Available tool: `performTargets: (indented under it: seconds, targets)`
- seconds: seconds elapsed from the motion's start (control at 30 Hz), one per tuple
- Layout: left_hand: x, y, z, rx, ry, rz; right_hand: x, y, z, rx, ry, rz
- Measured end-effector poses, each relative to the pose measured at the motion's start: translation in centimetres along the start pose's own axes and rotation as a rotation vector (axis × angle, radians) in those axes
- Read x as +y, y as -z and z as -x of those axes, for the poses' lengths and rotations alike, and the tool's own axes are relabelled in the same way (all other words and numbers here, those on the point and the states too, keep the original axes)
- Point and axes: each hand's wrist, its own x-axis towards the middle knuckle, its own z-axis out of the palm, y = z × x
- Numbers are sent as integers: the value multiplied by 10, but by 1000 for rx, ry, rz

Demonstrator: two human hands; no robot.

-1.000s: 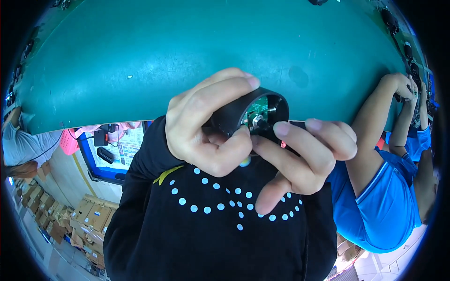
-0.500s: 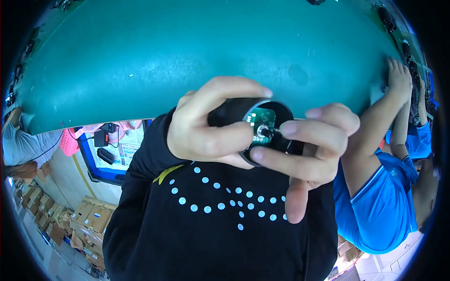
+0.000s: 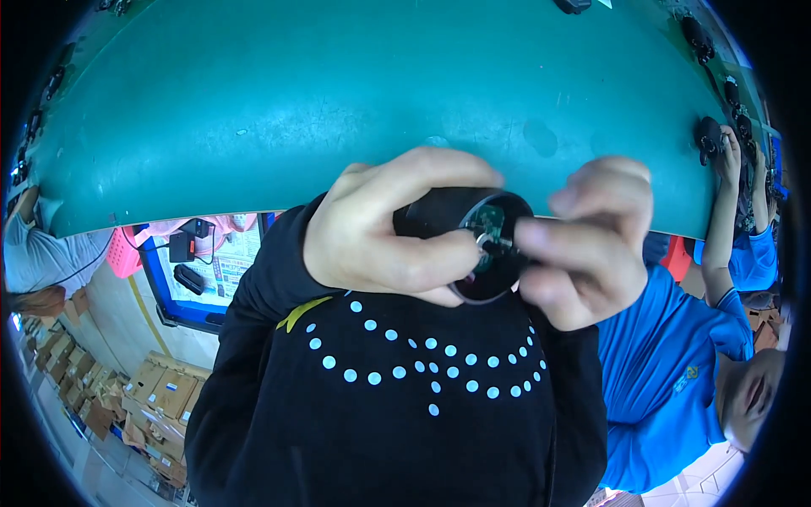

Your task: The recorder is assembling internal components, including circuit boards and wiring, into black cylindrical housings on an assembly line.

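My left hand (image 3: 384, 232) is wrapped around a black round housing (image 3: 439, 211), held up close in front of my dark dotted top (image 3: 397, 406). Its open end faces right and shows a small green circuit board (image 3: 488, 223) inside. My right hand (image 3: 591, 249) is at that open end, slightly blurred. Its thumb and fingertips pinch a small metal piece (image 3: 494, 243) at the board, and its lower fingers rest against the housing's rim.
A teal table (image 3: 338, 101) fills the upper view, with black parts (image 3: 693, 34) along its right edge. A person in a blue shirt (image 3: 676, 355) reaches to a black part (image 3: 708, 135) there. Lower left are cardboard boxes (image 3: 160, 389) and a blue tray (image 3: 194, 262).
My right hand's fingers have drawn off the front of the housing into a pinch at the board. The housing's open end now faces more to the right.
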Motion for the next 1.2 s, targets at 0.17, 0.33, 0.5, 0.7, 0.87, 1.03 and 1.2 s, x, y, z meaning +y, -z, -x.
performTargets:
  seconds: [0.17,0.33,0.5,0.7,0.87,1.03,1.2]
  targets:
    - [1,6,-1,-53,-40,-283,-13,2,-8,-216,-438,45]
    - [-4,-1,-3,59,-65,-346,-13,1,-10,-224,-412,53]
    - [-16,1,-6,86,-210,-343,-13,-8,-8,-145,-557,-55]
    - [-16,0,-8,85,-197,-334,-16,-8,-11,-118,-647,-63]
    - [-10,-2,-7,66,-79,-342,-15,-6,-12,-137,-401,179]
    - [-13,-2,-5,56,-64,-369,-14,-7,-13,-146,-289,323]
    - [-14,-3,-5,73,-107,-306,-9,-6,-11,-106,-179,303]
